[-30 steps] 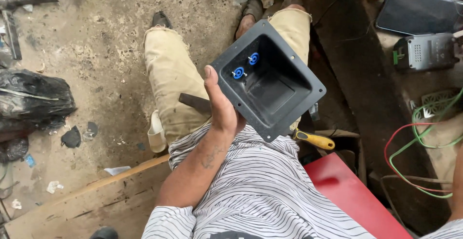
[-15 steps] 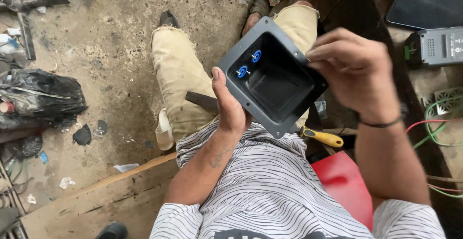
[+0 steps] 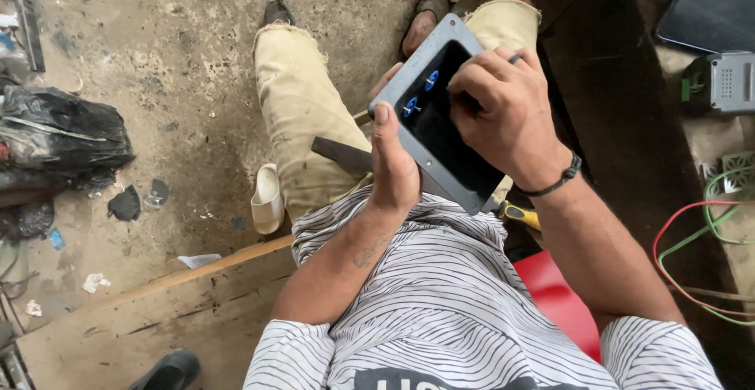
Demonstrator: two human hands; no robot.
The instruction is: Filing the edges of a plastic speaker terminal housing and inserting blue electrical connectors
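Both hands grip the grey recessed plate [image 3: 440,123]: left hand [image 3: 391,171] clasping its edge, right hand [image 3: 503,115] fingers curled inside.

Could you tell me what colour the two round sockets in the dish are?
Blue sockets, head view.

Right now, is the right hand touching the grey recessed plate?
Touching. The head view shows the right hand with its fingers inside the grey recessed plate, covering its rim.

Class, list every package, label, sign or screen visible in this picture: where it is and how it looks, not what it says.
Screen: dark flat device, top right on the bench, rectangular, black, blank.
Grey boxy unit, right edge below the screen, with a small green part; any label is too small to tell.
Black plastic bag, left on the floor, crumpled, shiny.
No signs in view.
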